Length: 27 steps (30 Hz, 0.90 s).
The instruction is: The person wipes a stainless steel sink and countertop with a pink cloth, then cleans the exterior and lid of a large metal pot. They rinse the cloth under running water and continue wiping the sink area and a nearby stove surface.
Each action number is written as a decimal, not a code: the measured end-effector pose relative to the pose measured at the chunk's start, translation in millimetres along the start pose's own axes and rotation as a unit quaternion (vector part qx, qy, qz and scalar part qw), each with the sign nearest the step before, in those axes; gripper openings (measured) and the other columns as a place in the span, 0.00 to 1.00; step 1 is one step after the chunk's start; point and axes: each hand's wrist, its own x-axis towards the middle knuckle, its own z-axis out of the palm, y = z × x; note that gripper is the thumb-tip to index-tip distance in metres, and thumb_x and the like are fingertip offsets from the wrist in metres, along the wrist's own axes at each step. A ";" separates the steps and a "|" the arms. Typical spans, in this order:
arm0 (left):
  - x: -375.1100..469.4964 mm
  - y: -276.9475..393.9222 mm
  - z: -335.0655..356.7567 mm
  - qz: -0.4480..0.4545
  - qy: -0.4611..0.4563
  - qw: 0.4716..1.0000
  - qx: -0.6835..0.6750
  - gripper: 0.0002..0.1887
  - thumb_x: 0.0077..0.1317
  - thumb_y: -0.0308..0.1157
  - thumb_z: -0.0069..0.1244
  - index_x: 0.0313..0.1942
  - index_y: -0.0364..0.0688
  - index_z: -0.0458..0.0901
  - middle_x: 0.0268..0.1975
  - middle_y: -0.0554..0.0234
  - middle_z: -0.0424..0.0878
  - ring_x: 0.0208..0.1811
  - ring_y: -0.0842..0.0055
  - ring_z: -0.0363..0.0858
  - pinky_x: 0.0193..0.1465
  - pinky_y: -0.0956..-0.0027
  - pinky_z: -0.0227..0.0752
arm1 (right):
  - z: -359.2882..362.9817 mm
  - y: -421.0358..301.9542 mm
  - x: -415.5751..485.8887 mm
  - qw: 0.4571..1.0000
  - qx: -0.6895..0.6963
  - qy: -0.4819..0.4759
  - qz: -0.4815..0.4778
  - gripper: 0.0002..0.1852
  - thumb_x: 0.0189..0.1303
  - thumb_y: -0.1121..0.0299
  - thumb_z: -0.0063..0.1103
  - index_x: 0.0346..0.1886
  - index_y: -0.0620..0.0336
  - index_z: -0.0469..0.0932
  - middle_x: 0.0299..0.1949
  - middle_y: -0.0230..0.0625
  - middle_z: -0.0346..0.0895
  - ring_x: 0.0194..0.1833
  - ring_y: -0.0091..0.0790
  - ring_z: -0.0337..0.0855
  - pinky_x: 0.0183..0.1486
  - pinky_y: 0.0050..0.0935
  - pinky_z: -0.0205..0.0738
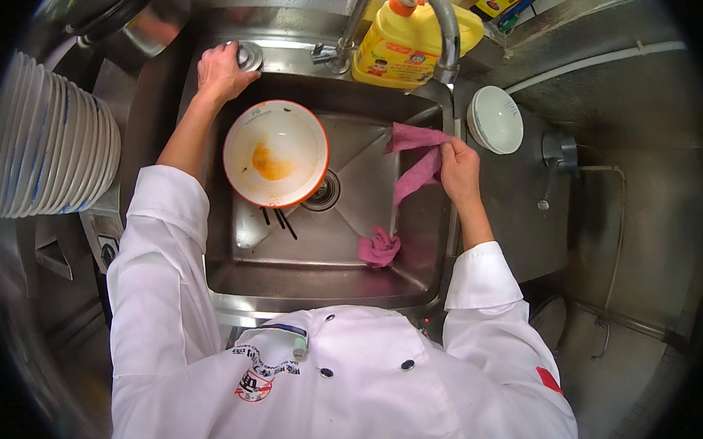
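My left hand [223,74] reaches to the sink's back left corner, its fingers around a round metal object [250,57], perhaps a lid or strainer; whether it grips it I cannot tell. In my right hand [460,168] a pink cloth [416,174] hangs over the right side of the steel sink [325,272]. A white bowl with an orange rim [276,150], stained orange inside, sits in the sink's left half, partly over the drain [324,193]. Dark sticks [280,219] poke out from beneath it. Another pink cloth [380,247] lies crumpled near the front right of the basin.
Many stacked white plates [57,138] stand at the left, below a metal pot [150,21]. Behind the sink are a curved faucet [447,40] and a yellow pump jug [396,46]. White bowls [497,120] rest nested on the right counter, near a wall valve [555,152].
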 end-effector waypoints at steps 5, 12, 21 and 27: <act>-8.1 1.4 3.6 0.018 0.053 0.998 0.010 0.36 0.44 0.40 0.66 0.55 0.40 0.73 0.58 0.46 0.71 0.58 0.53 0.69 0.60 0.58 0.64 | -10.9 11.9 -9.2 0.988 0.131 -0.042 0.065 0.11 0.61 0.70 0.48 0.34 0.68 0.78 0.24 0.38 0.76 0.28 0.25 0.73 0.34 0.28 0.68; -1.6 63.3 -6.1 0.097 0.059 0.953 -0.281 0.19 0.57 0.35 0.59 0.47 0.37 0.80 0.38 0.52 0.84 0.36 0.69 0.82 0.42 0.69 0.75 | -12.8 -3.3 -7.0 0.932 0.308 -0.096 0.163 0.12 0.65 0.72 0.43 0.41 0.65 0.79 0.36 0.33 0.80 0.35 0.24 0.79 0.38 0.25 0.74; 18.7 96.7 13.5 0.113 0.044 0.931 -0.345 0.12 0.63 0.39 0.51 0.33 0.38 0.80 0.29 0.49 0.80 0.32 0.54 0.78 0.36 0.58 0.69 | -3.4 -45.0 14.2 0.887 0.407 -0.124 0.178 0.10 0.65 0.70 0.46 0.37 0.62 0.78 0.32 0.29 0.79 0.31 0.22 0.77 0.35 0.23 0.72; 33.9 100.2 19.4 -0.026 0.006 0.923 -0.383 0.16 0.62 0.41 0.52 0.27 0.36 0.79 0.25 0.50 0.80 0.28 0.58 0.77 0.35 0.60 0.69 | 30.8 -47.2 43.1 0.902 0.380 -0.105 0.175 0.10 0.61 0.72 0.48 0.28 0.65 0.78 0.24 0.27 0.74 0.26 0.19 0.70 0.28 0.22 0.64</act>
